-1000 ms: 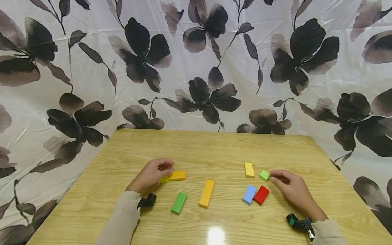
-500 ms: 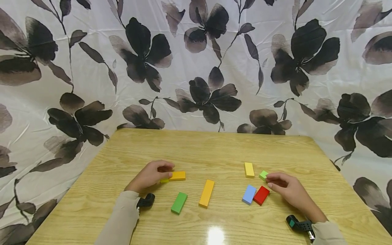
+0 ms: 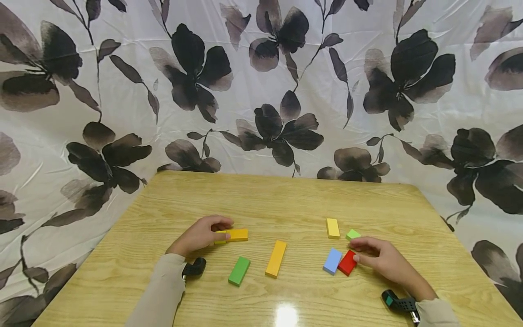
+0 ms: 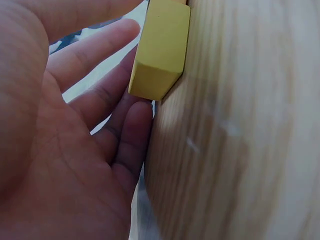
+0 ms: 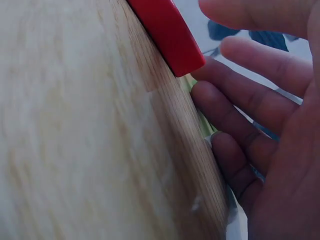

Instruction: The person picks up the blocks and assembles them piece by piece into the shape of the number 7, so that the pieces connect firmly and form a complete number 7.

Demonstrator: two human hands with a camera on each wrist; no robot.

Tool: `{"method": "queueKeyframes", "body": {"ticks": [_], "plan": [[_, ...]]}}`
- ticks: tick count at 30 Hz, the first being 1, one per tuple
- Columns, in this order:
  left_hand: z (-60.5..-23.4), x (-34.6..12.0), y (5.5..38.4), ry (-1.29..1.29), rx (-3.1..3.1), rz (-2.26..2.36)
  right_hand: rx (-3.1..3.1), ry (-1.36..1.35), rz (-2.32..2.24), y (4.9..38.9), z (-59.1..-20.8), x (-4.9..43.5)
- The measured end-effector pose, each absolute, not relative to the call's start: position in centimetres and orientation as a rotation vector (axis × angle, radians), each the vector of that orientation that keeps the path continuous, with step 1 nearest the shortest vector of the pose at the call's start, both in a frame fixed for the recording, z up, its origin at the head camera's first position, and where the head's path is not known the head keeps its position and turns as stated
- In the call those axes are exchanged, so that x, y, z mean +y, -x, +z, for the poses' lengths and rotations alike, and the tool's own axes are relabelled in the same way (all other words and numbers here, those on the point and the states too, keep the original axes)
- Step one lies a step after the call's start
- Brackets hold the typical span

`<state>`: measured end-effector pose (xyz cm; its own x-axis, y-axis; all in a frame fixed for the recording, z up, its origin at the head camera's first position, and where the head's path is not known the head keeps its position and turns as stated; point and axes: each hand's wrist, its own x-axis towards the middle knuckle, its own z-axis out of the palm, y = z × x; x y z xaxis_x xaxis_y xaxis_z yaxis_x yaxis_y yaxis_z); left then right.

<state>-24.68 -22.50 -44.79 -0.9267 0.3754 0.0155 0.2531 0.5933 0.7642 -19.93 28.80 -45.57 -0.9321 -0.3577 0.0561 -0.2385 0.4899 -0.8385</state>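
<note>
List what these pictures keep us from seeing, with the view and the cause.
Head: the light green block's lower part, behind the right hand.
Head: part of the small yellow block, behind the left hand.
Left wrist: the thumb's tip, cut off by the top edge.
Right wrist: the red block's far end, cut off by the top edge.

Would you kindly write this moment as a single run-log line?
left hand: at small yellow block | right hand: at red block | blue block: beside red block | green block: apart on table
</note>
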Motion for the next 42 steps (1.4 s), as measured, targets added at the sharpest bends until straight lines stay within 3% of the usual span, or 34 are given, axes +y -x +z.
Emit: {"method": "queueKeyframes", "body": {"ticks": [24,42], "plan": [[-44.33,-23.45,24.54,-0.594,2.594,1.192,2.578,0.663,-1.324,19.85,-45.37,29.25],[-44.43,-23.30,24.27,-0.543,2.683,1.128,2.630,0.572,-1.204,20.09,-45.77,29.56]]}}
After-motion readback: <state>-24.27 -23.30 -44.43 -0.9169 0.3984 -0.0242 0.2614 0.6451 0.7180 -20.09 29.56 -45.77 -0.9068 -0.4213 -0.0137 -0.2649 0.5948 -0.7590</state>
